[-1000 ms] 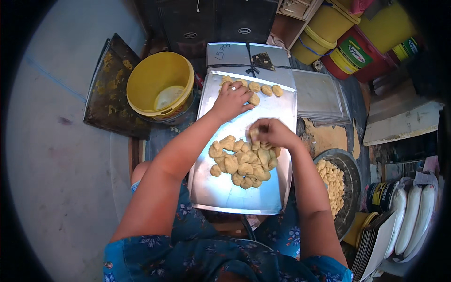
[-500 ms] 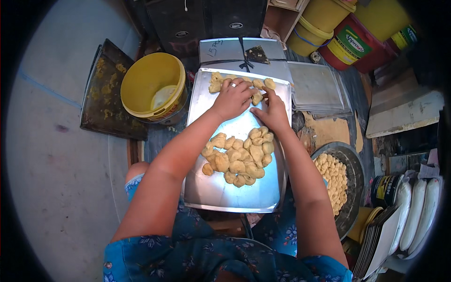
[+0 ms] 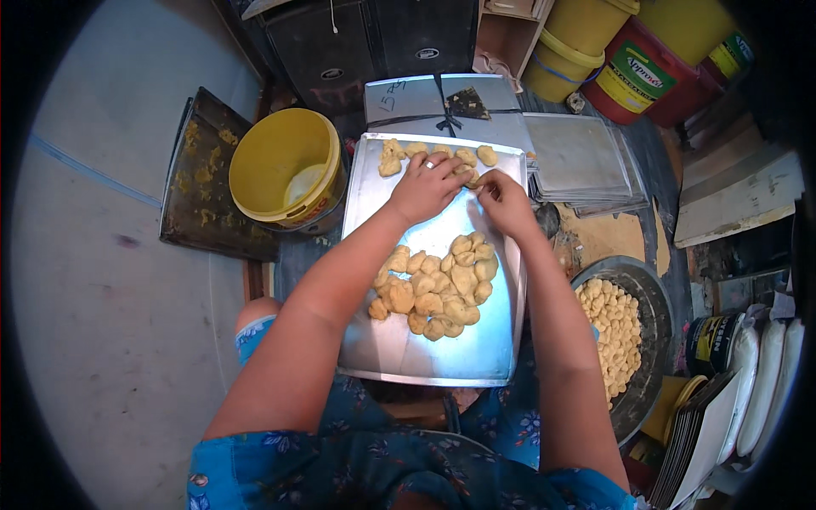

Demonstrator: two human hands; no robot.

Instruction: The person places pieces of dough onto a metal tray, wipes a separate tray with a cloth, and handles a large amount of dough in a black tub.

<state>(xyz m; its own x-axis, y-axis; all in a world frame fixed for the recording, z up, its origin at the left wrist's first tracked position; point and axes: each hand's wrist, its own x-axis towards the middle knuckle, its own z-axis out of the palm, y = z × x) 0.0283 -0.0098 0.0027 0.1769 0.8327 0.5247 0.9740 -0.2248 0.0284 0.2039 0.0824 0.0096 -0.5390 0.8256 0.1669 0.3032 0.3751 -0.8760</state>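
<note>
At the far end of the metal tray (image 3: 480, 357), the left hand (image 3: 427, 189) lay over the dough balls (image 3: 487, 155), fingers curved; whether it gripped one, I could not tell. The right hand (image 3: 507, 206) was just beside it, fingertips drawn in at one of them, its hold unclear. The dough pile (image 3: 442, 285) sat nearer the body, with a dark bowl (image 3: 656, 336) off to the right

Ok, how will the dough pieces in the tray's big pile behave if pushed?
The dough pieces would probably squash rather than stay stiff, given their soft, lumpy look. Packed against each other, they may shift or cling together. Their uneven shapes suggest little rolling.
</note>
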